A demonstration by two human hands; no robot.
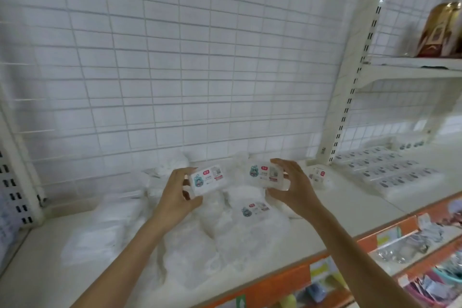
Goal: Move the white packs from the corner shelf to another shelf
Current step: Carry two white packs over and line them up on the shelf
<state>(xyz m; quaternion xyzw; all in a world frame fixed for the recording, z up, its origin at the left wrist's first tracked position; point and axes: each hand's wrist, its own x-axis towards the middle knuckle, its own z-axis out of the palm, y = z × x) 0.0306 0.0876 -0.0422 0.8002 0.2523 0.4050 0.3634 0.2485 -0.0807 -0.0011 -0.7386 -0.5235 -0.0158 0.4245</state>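
Here both hands are raised over the corner shelf [50, 252], and each one holds one white pack. The left hand [175, 195] has its fingers curled around the left edge of a pack [207, 179], thumb below and fingers on top, with the printed label turned to the camera. The right hand [295, 187] grips a second pack [265, 174] by its right end in the same way. The two packs are held near each other, with a small gap between them, above the pile.

Under the hands lies a loose heap of white packs [225, 232] on the shelf surface; most of them are blurred and show only white wrapping, one shows its label [255, 209]. The heap reaches close to the front edge of the shelf, where an orange strip [282, 280] runs along. To the left of the heap the shelf surface is bare up to the upright post [20, 182]. Behind stands a white wire grid wall [175, 57].

On the right, past another upright post [350, 97], the neighbouring shelf [412, 197] carries rows of packs [390, 170] laid flat and close together. Above it, a higher shelf [412, 67] bears a brown packet [442, 30].
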